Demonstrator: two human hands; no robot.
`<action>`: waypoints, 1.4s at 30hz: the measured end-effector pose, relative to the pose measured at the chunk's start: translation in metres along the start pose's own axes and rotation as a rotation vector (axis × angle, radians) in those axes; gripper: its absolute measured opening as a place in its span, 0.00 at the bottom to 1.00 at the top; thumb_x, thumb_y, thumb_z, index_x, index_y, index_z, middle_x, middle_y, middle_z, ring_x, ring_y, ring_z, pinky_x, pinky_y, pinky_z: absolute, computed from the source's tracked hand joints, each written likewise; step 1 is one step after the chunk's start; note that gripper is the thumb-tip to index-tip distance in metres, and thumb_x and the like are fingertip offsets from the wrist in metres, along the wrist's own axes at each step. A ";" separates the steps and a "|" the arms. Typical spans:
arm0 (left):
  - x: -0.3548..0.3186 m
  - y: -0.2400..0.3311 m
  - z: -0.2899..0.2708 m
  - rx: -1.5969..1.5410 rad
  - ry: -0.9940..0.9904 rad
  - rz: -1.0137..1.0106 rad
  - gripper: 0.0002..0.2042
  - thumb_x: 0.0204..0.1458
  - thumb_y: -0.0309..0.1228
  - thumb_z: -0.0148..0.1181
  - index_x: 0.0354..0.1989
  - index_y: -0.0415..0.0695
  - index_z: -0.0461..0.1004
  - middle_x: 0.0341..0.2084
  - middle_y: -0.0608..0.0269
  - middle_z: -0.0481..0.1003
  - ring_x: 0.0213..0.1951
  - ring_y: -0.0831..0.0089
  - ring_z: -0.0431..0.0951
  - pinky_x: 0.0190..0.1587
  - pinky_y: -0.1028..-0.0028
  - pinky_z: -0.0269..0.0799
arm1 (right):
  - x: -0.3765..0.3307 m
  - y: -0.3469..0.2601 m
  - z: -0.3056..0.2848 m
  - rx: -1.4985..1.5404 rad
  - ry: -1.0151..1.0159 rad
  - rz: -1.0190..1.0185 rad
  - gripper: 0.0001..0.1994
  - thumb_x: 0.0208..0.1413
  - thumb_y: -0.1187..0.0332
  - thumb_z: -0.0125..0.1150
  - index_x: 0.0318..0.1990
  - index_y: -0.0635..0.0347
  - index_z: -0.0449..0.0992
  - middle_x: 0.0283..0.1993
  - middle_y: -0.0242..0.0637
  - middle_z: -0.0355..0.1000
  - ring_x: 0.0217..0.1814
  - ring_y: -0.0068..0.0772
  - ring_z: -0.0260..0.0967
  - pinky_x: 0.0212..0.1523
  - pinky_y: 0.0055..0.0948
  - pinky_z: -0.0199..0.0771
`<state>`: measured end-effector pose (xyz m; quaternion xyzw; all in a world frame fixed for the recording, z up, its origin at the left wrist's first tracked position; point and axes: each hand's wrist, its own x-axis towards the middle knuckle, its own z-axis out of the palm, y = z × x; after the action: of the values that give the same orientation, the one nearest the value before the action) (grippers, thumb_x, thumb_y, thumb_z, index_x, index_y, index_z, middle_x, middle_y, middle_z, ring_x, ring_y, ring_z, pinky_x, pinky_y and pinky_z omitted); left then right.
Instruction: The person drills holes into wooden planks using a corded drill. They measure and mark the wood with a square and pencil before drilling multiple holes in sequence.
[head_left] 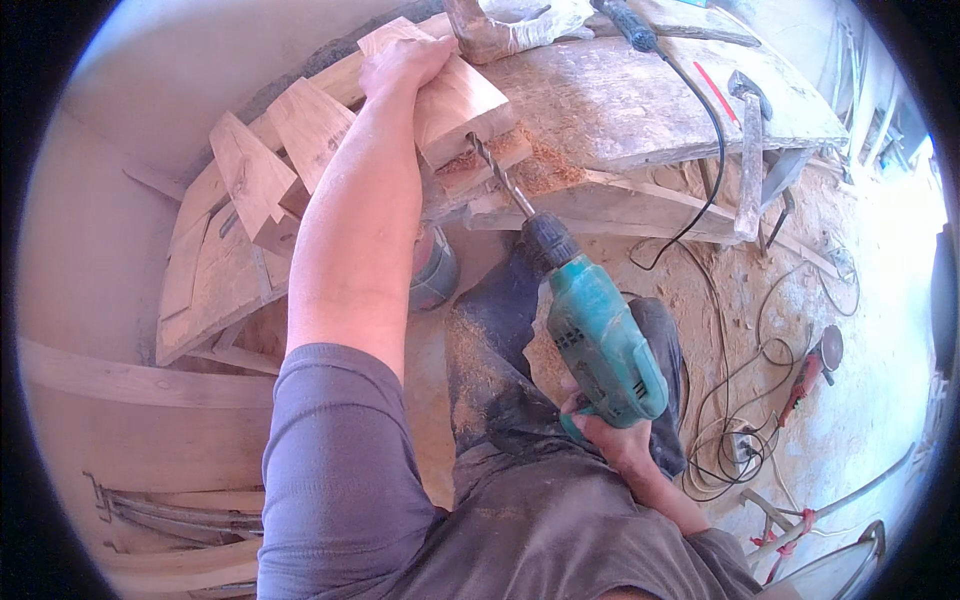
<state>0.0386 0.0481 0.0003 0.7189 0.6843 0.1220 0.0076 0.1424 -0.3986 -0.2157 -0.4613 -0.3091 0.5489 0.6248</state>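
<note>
My left hand [403, 62] presses down on a pale wooden block [462, 108] that lies on a worn, sawdust-covered workbench [640, 100]. My right hand [612, 435] grips the handle of a teal electric drill [596, 335]. Its twist bit [498, 175] points up into the near edge of the block, where loose shavings pile up. The drill's black cord [712, 150] runs over the bench top.
Several wedge-shaped wood blocks [270, 165] stand to the left on the bench. A hammer [748, 160] hangs at the bench's right edge. An angle grinder [812, 368] and tangled cables [735, 430] lie on the dusty floor at right. Planks lean at left.
</note>
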 end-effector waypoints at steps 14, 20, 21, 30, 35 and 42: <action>0.016 -0.006 0.009 0.005 -0.023 0.037 0.37 0.54 0.67 0.47 0.65 0.56 0.73 0.66 0.61 0.71 0.67 0.59 0.69 0.68 0.65 0.63 | -0.013 -0.020 0.003 -0.657 0.037 -0.042 0.20 0.49 0.71 0.75 0.49 0.62 0.76 0.44 0.35 0.78 0.46 0.31 0.76 0.49 0.35 0.72; -0.004 0.002 -0.008 -0.005 -0.072 0.032 0.37 0.53 0.67 0.47 0.62 0.54 0.76 0.62 0.63 0.75 0.65 0.59 0.72 0.66 0.65 0.66 | -0.018 0.015 -0.026 -0.273 -0.026 0.325 0.35 0.52 0.56 0.71 0.63 0.63 0.65 0.57 0.41 0.72 0.59 0.35 0.69 0.63 0.36 0.66; -0.005 0.002 -0.008 -0.021 -0.106 0.048 0.37 0.53 0.67 0.47 0.62 0.53 0.77 0.62 0.63 0.75 0.65 0.59 0.72 0.66 0.65 0.66 | -0.022 0.020 -0.029 -0.205 -0.013 0.378 0.36 0.52 0.54 0.70 0.64 0.63 0.64 0.59 0.42 0.71 0.60 0.36 0.69 0.64 0.35 0.66; 0.025 -0.008 0.018 0.015 0.034 0.065 0.38 0.53 0.68 0.48 0.63 0.52 0.76 0.63 0.62 0.73 0.66 0.58 0.71 0.66 0.64 0.66 | -0.011 -0.029 0.013 -0.561 0.146 -0.211 0.08 0.47 0.80 0.66 0.36 0.61 0.77 0.30 0.28 0.75 0.32 0.17 0.70 0.31 0.24 0.70; 0.030 -0.010 0.019 0.020 0.012 0.079 0.38 0.54 0.68 0.47 0.63 0.53 0.76 0.64 0.62 0.73 0.66 0.58 0.71 0.66 0.64 0.66 | -0.008 -0.036 0.017 -0.453 0.164 -0.171 0.06 0.48 0.80 0.66 0.34 0.62 0.77 0.29 0.27 0.75 0.31 0.17 0.71 0.30 0.24 0.69; 0.012 -0.003 0.005 0.083 -0.028 0.109 0.34 0.57 0.66 0.42 0.61 0.57 0.77 0.62 0.64 0.74 0.64 0.63 0.73 0.65 0.64 0.67 | -0.006 -0.034 0.017 -0.434 0.161 -0.155 0.05 0.48 0.80 0.67 0.31 0.62 0.78 0.28 0.28 0.76 0.29 0.19 0.72 0.29 0.25 0.70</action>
<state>0.0370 0.0606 -0.0035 0.7565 0.6484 0.0834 -0.0192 0.1395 -0.4000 -0.1778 -0.6017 -0.4036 0.3816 0.5739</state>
